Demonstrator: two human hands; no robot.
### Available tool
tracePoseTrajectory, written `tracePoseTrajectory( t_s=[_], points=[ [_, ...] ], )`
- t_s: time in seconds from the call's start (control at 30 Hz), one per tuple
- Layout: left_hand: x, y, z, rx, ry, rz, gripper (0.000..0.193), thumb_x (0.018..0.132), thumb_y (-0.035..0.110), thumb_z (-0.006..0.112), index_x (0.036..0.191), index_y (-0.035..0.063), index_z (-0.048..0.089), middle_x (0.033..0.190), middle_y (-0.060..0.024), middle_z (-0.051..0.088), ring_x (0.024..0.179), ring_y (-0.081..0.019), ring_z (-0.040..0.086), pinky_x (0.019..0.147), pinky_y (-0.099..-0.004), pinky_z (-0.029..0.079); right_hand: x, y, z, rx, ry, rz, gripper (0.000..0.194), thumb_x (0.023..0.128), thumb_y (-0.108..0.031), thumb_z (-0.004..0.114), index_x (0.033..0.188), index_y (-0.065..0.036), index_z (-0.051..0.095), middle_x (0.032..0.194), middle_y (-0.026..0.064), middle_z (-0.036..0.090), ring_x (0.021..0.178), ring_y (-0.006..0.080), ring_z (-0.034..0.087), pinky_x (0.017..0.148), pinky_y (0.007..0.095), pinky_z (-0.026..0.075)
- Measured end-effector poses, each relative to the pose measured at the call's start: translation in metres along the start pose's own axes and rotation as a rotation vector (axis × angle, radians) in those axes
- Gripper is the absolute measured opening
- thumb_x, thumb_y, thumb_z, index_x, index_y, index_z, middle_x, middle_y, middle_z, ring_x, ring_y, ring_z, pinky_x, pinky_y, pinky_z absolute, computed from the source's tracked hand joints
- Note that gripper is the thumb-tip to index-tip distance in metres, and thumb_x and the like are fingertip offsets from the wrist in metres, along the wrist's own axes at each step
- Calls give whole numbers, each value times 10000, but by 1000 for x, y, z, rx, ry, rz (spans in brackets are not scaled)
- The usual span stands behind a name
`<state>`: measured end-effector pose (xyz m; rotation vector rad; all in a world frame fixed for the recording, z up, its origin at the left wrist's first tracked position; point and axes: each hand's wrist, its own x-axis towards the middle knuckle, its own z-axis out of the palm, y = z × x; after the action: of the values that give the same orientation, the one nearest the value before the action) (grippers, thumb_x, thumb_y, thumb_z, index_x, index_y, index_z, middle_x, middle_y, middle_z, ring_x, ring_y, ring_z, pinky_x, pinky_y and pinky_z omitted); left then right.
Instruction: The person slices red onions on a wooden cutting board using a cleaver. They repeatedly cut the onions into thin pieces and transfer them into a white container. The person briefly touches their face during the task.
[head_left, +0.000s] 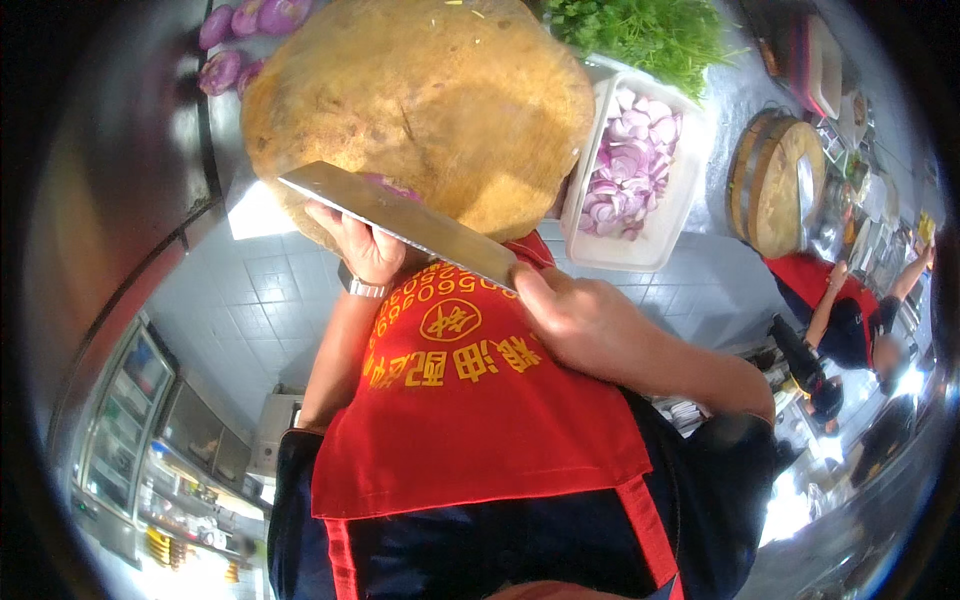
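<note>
My right hand (577, 315) grips the handle end of a cleaver (412, 225), whose broad blade lies slanted across the near edge of a round wooden chopping block (427, 97). My left hand (364, 244), a metal-banded watch at its wrist, is beside the far part of the blade, palm partly turned up; the blade hides some of its fingers, and I cannot tell whether it touches the steel. A bit of purple onion (391, 186) shows on the block just behind the blade. Right of the block, sliced purple onions (630, 165) fill part of a white plastic tub (637, 255).
Whole purple onions (221, 71) lie left of the block. Green leafy herbs (637, 37) are heaped behind the tub. Farther right stands another round chopping block (784, 187) with a knife on it. Co-workers (832, 322) in dark clothes are at the far right.
</note>
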<state>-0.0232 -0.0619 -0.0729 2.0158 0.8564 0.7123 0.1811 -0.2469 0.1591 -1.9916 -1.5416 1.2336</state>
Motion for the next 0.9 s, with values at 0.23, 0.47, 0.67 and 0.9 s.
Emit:
tracePoseTrajectory(
  t_s=[0.23,0.47,0.67,0.9],
  points=[
    [25,49,-7,-35,24,123,352,939,380,570,1128,87,615,1197,-182,392,1139,-319,403,980,-471,365,30,12,22,187,57,-8,201,919,-44,551,1092,23,475,781,207,637,649,364,670,522,430,526],
    [29,46,-14,141,12,194,403,924,446,611,1099,83,594,1094,-173,447,1057,-319,438,924,-486,394,98,41,60,96,214,-107,139,929,-85,524,1010,9,462,640,223,608,542,397,634,437,475,473],
    [26,50,-49,255,-75,251,447,814,364,774,1051,43,571,1009,-161,580,929,-345,573,814,-460,472,73,53,40,234,11,131,227,1043,-194,462,1126,12,509,604,181,591,472,313,599,403,414,443],
    [52,79,-58,315,-53,166,294,871,80,596,1159,23,602,1077,-190,597,1004,-360,571,872,-431,475,44,43,48,157,229,61,218,1033,-171,479,1105,32,508,656,236,610,586,422,634,509,500,471]
  ],
)
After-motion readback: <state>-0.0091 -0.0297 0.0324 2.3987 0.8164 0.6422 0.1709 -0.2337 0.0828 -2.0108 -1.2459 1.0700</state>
